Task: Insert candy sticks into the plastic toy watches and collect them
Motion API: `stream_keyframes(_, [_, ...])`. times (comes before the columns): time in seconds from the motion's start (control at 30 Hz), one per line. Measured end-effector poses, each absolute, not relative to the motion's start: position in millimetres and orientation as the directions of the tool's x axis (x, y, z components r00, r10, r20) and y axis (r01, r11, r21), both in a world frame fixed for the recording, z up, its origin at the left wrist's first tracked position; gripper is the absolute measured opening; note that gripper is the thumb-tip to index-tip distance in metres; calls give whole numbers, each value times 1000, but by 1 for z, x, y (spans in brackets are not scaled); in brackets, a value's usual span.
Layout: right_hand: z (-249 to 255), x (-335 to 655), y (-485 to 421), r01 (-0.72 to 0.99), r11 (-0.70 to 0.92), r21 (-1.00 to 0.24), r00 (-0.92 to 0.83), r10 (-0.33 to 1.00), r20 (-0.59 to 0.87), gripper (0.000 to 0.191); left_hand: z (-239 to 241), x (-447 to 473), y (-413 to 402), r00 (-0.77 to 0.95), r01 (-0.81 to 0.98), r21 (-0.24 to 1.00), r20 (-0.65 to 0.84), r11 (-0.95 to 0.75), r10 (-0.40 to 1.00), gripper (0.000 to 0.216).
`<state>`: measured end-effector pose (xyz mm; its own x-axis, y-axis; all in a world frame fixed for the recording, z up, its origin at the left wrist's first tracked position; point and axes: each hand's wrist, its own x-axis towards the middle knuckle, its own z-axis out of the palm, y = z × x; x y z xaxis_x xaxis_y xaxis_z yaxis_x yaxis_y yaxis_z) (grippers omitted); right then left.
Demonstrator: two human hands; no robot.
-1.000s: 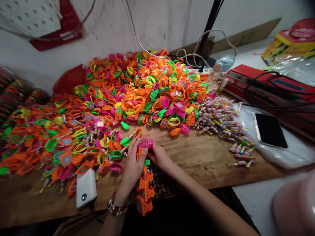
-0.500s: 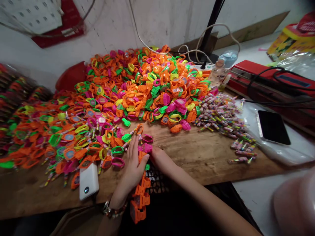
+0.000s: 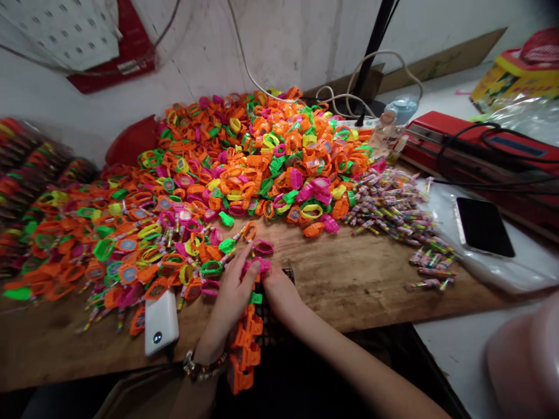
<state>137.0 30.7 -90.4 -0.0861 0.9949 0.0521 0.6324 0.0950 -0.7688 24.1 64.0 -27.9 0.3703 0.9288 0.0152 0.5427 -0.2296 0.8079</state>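
Near the table's (image 3: 345, 279) front edge, the left hand (image 3: 233, 288) clamps a pink watch (image 3: 264, 265), the right hand's (image 3: 282, 294) grip unclear; open wood spans the table's right-centre.

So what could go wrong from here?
The left hand holds a pink toy at the top of an orange row that reaches past the table's front edge; a slip might drop the lot. The white device lies near that edge, not far from the left wrist, so a bump could knock it off. A green toy lies close to the left fingers and might get swept aside.
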Motion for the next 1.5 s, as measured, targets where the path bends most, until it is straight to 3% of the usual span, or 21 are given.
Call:
stream_keyframes(0.13, [-93, 155, 28, 602, 136, -787, -119, 990, 80, 37, -21, 24, 75, 452, 546, 781, 31, -304, 892, 28])
stream_keyframes(0.33, [-80, 206, 60, 616, 117, -779, -81, 993, 85, 32, -25, 23, 74, 423, 520, 807, 42, -280, 905, 25])
stream_keyframes(0.5, [-60, 185, 104, 727, 139, -673, -130, 989, 65, 30, -25, 21, 71, 406, 509, 823, 27, -251, 913, 26])
stream_keyframes(0.63, [-54, 171, 115, 832, 88, -548, -137, 989, -49, 32, -22, 15, 62, 371, 510, 831, 21, -222, 929, 26])
stream_keyframes(0.73, [-52, 185, 109, 886, 40, -463, -90, 992, -87, 25, -21, 13, 56, 294, 511, 846, -2, -155, 956, 26])
stream_keyframes(0.9, [-46, 192, 97, 922, -23, -388, 0, 998, -59, 30, -23, 17, 57, 232, 507, 855, -11, -111, 973, 25])
stream_keyframes(1.07, [-58, 166, 77, 903, -104, -416, 53, 990, -132, 25, -25, 20, 67, 218, 476, 874, -3, -104, 976, 24])
stream_keyframes(1.23, [-77, 183, 51, 842, -249, -478, 237, 968, -88, 21, -25, 26, 76, 224, 438, 894, -7, -94, 975, 21])
stream_keyframes(1.37, [-87, 204, 47, 731, -324, -601, 385, 922, -28, 16, -23, 31, 78, 248, 418, 903, -8, -99, 969, 18])
stream_keyframes(1.5, [-94, 209, 47, 587, -269, -764, 462, 886, 44, 12, -22, 32, 79, 259, 409, 908, -16, -95, 966, 18])
